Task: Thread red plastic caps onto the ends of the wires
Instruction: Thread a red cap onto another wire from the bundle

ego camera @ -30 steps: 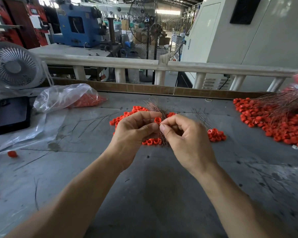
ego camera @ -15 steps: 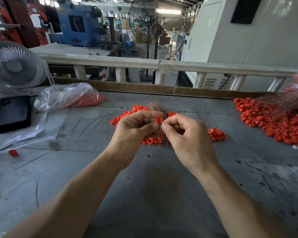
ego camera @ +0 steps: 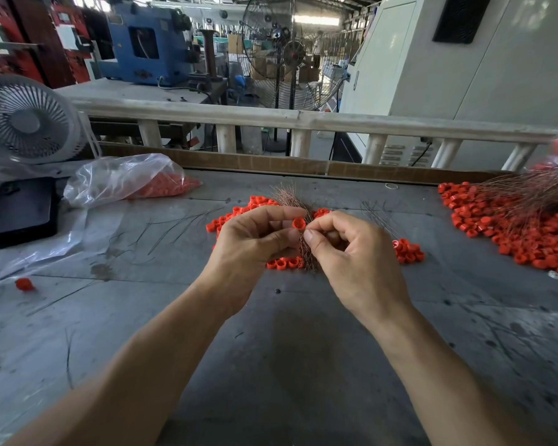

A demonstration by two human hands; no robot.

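Cap (ego camera: 299, 224) — small, red, round — between hands.

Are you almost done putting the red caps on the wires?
Not nearly. Done: the capped wire pile at far right. In hand: the left hand pinches one red plastic cap while the right hand feeds a thin wire. Left: loose red caps and the full plastic bag.

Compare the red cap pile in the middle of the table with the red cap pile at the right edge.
The middle pile is small and partly hidden behind the hands; the right pile is much larger and spreads wide. The middle pile looks like loose caps; the right pile has a long sheaf of wires lying over it. Both are red caps lying on the grey table.
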